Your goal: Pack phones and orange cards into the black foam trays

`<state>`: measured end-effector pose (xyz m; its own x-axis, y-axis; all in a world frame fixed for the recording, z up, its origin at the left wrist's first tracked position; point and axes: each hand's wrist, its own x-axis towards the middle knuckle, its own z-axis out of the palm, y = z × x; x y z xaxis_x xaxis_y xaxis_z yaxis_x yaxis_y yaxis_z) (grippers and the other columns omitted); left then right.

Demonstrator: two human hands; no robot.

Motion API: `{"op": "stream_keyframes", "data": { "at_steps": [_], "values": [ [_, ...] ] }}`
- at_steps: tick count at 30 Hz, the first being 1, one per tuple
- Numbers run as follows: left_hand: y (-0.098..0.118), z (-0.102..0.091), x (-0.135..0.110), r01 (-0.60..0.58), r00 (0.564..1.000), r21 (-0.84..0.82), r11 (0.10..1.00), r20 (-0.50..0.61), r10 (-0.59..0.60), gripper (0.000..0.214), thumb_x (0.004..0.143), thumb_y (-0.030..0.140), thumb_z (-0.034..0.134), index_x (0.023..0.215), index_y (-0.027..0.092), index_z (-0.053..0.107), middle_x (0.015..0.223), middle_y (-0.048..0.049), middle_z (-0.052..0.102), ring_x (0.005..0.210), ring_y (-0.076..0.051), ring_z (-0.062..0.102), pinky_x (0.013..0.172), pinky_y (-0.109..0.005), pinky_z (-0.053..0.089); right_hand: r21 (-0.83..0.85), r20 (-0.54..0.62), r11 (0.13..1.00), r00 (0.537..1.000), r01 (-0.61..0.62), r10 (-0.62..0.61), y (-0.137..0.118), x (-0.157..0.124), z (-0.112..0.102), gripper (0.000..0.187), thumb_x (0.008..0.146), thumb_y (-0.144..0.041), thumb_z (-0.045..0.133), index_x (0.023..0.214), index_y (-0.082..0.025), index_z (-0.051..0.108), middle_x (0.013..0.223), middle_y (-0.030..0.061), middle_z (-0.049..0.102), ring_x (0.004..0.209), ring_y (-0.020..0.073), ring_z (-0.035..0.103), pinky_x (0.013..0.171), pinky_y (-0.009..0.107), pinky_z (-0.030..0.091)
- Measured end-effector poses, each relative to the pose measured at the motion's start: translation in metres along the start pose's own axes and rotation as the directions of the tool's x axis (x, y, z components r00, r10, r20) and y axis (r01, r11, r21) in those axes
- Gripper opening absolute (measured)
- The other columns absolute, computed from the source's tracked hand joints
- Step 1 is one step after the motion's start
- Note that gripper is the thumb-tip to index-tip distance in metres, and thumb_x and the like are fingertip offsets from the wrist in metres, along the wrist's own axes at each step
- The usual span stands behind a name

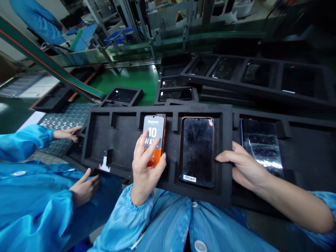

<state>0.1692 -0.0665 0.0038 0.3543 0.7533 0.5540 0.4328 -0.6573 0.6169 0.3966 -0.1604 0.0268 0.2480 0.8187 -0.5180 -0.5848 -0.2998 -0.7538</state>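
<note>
Pinching the right edge of a black tray (226, 133) with the right hand (245, 168), while resting the spread fingers of the left hand (145, 168) on a smaller phone (154, 131) near the tray's middle. Apparently being midway through handling: showing a larger phone (197, 152) already settled to the right, leaving the smaller one under the fingers, and displaying phone-filled trays (236, 85) at far right.

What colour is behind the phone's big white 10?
Grey, on the phone; the head view shows it best.

Dim upper right, stretched edges
</note>
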Motion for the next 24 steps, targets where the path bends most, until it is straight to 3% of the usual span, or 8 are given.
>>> {"op": "stream_keyframes", "data": {
  "at_steps": [7,17,24],
  "values": [
    [-0.002,0.005,0.0,-0.11,0.994,0.153,0.982,0.022,0.108,0.053,0.077,0.016,0.067,0.127,0.022,0.052,0.146,-0.0133,0.032,0.133,-0.034,0.032,0.105,-0.054,0.035,0.031,0.011,1.0,1.0,-0.006,0.005,0.001,0.001,-0.002,0.048,0.052,-0.009,0.069,0.098,-0.019,0.057,0.092,0.0018,0.063,0.076,0.018,0.061,0.063,0.025,0.051],
    [-0.001,0.006,-0.002,-0.098,0.979,0.283,0.954,0.2,0.042,0.055,0.087,0.025,0.056,0.138,0.023,0.038,0.151,-0.011,0.023,0.139,-0.032,0.018,0.109,-0.052,0.031,0.034,0.026,0.999,1.0,-0.01,0.009,0.0,0.0,-0.001,0.046,0.051,-0.012,0.066,0.095,-0.019,0.053,0.075,-0.0022,0.06,0.06,0.0138,0.057,0.063,0.025,0.048],
    [-0.021,0.005,-0.005,-0.24,0.956,0.304,0.922,0.24,0.169,0.057,0.087,0.034,0.055,0.14,0.03,0.034,0.149,-0.0083,0.029,0.135,-0.035,0.028,0.101,-0.057,0.04,0.073,0.073,0.997,0.996,0.041,-0.046,0.002,-0.003,0.002,0.044,0.049,-0.013,0.062,0.091,-0.018,0.052,0.077,-0.002,0.061,0.062,0.0137,0.056,0.063,0.025,0.047]
  ]
}}
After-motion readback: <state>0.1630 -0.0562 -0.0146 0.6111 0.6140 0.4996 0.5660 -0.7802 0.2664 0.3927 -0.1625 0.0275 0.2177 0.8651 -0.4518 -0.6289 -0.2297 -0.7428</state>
